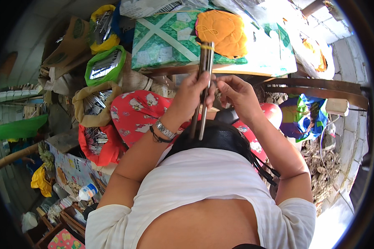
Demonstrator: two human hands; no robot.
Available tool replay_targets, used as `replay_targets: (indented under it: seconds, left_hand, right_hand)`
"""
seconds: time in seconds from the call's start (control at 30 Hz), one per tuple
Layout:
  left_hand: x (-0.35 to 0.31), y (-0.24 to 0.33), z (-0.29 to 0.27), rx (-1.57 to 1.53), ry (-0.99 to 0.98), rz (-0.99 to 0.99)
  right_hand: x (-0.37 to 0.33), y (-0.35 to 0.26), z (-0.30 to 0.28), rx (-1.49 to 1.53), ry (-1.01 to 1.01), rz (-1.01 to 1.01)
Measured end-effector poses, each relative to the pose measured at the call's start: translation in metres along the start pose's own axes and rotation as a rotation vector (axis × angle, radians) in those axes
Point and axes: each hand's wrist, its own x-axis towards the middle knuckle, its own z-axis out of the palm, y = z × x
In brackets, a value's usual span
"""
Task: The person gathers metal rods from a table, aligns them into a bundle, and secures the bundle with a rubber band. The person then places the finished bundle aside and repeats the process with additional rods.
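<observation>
My left hand (194, 94), with a metal watch on its wrist, is closed around shiny metal tubes (208, 60) held upright over my lap. A yellow band (207, 47) circles the tubes near their top ends. Their lower ends reach down to a black leather-like bag (214, 137) at my waist. Right beside the left hand's fingers, my right hand (236, 94) has its thumb and fingertips pinched together. Whatever lies between those fingertips is too small to make out.
A table with a green patterned cover (153, 41) stands ahead, bearing an orange cloth bundle (228, 35). At left are a yellow bag (100, 29), a green bag (106, 64), a tan bag (85, 103) and a red bag (97, 145), all holding metal pieces. A colourful bag (297, 118) sits at right.
</observation>
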Motion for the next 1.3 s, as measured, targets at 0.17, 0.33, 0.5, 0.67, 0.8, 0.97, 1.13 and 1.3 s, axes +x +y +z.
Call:
replay_targets:
  seconds: [0.17, 0.33, 0.5, 0.67, 0.8, 0.97, 1.13, 1.3]
  left_hand:
    - [0.025, 0.034, 0.007, -0.131, 0.064, 0.240]
    - [0.034, 0.036, 0.024, -0.264, 0.078, 0.324]
    - [0.035, 0.032, 0.023, -0.287, 0.091, 0.313]
    - [0.036, 0.031, 0.021, -0.245, 0.082, 0.332]
    - [0.034, 0.038, 0.019, -0.145, 0.104, 0.267]
    - [0.037, 0.044, 0.020, -0.021, 0.204, 0.284]
    - [0.029, 0.043, 0.018, 0.094, 0.228, 0.233]
    - [0.023, 0.052, 0.006, 0.150, 0.195, 0.125]
  right_hand:
    - [-0.011, -0.005, 0.020, 0.071, -0.113, 0.115]
    - [-0.017, -0.006, 0.036, 0.383, -0.187, 0.190]
    - [-0.017, -0.010, 0.035, 0.421, -0.204, 0.288]
    - [-0.019, -0.011, 0.035, 0.362, -0.172, 0.268]
    - [-0.019, -0.009, 0.033, 0.333, -0.160, 0.234]
    - [-0.016, -0.003, 0.033, 0.296, -0.147, 0.193]
    - [-0.017, -0.001, 0.034, 0.278, -0.117, 0.155]
    - [-0.018, -0.002, 0.032, 0.253, -0.100, 0.165]
